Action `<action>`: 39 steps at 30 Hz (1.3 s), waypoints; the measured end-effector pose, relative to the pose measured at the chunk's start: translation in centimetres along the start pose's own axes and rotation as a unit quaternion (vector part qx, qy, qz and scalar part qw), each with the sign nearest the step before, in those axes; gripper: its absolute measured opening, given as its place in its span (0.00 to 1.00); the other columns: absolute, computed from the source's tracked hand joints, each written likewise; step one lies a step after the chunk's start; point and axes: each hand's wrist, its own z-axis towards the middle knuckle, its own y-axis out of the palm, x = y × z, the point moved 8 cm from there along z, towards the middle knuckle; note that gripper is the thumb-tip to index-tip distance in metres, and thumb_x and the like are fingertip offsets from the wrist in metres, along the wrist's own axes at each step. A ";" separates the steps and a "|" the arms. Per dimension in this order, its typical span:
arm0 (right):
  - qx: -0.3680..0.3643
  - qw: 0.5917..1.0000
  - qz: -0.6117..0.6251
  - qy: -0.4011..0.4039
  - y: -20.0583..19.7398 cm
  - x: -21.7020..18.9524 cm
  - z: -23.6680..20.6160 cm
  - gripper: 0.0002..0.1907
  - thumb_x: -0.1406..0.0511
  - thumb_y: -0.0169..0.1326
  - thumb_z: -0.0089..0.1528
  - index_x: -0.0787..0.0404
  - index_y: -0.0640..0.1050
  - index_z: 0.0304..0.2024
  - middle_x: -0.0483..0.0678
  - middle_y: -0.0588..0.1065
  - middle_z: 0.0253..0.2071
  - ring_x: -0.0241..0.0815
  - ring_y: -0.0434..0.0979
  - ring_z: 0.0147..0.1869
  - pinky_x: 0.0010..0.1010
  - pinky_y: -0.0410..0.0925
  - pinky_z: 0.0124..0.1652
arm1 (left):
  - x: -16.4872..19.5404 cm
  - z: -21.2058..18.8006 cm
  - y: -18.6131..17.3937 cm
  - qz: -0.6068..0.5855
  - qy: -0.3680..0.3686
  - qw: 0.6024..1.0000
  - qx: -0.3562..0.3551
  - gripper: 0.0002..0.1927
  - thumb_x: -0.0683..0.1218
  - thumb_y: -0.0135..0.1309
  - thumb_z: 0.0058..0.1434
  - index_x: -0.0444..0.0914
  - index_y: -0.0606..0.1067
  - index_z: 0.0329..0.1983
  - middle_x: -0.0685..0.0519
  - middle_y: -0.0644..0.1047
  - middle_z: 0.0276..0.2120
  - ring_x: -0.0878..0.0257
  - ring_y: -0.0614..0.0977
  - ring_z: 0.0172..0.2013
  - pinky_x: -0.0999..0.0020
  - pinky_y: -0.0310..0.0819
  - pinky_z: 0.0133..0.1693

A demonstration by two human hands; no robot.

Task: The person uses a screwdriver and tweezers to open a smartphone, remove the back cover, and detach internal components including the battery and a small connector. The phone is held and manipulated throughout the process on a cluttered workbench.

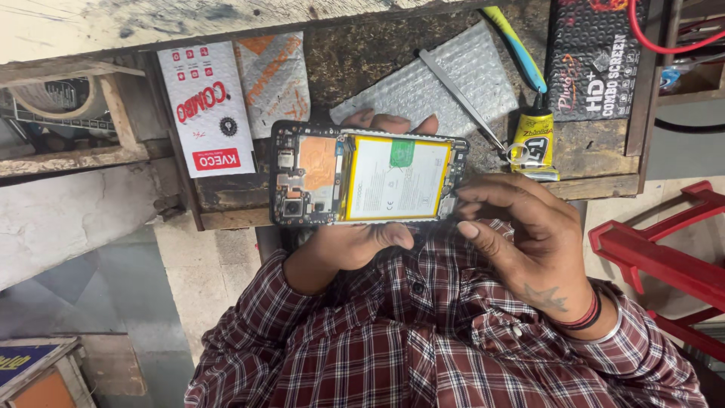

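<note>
Opened smartphone (368,177) under repair, seen from above — back cover already off, so that the yellow-edged battery, the camera module and the circuit board are lying exposed; the cover is not showing anywhere in view, and the phone is judged to be at mid-stage, opened but with battery and board still seated in the frame. Nearest the viewer, the plaid shirt sleeves are filling the lower frame. The left hand (355,242) is cradling the phone from beneath, thumb curling over its near edge and fingertips showing past the far edge — a closed, supporting grip holding the phone in the air just above the near edge of the desk (596,151). The right hand (521,234), wearing wrist bands, is half-curled, its fingertips touching the phone's right end; whether they are pinching a small part there cannot be told. Farther off, on the desk, are lying a yellow glue tube (533,143), metal tweezers (462,98) across a bubble-wrap pouch (423,87), a white printed box (208,106), and a black screen package (593,60).
</note>
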 end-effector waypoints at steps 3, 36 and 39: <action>-0.005 1.000 0.004 0.006 0.1 0.3 0.3 0.16 0.70 0.63 0.61 0.68 0.78 0.51 0.52 0.78 0.51 0.37 0.82 0.49 0.26 0.76 0.49 | -0.7 0.0 -0.1 -0.031 -0.025 0.999 0.001 0.50 0.53 0.67 0.60 0.41 0.49 0.77 0.52 0.61 0.66 0.50 0.62 0.74 0.53 0.59 0.74; 0.044 0.971 -0.212 -0.105 -2.6 -1.7 3.5 0.09 0.70 0.65 0.61 0.65 0.80 0.43 0.52 0.79 0.41 0.45 0.83 0.44 0.31 0.75 0.41 | -4.0 0.7 0.5 -0.278 -0.096 0.956 0.009 0.59 0.56 0.69 0.63 0.46 0.40 0.83 0.47 0.60 0.72 0.47 0.64 0.72 0.45 0.67 0.70; 0.003 0.961 -0.242 -0.137 -1.8 -2.0 4.1 0.10 0.69 0.68 0.60 0.61 0.83 0.44 0.48 0.80 0.42 0.43 0.83 0.43 0.31 0.74 0.39 | -4.0 0.5 0.5 -0.289 -0.109 0.951 0.005 0.57 0.59 0.67 0.65 0.44 0.40 0.82 0.47 0.59 0.72 0.47 0.67 0.72 0.45 0.70 0.71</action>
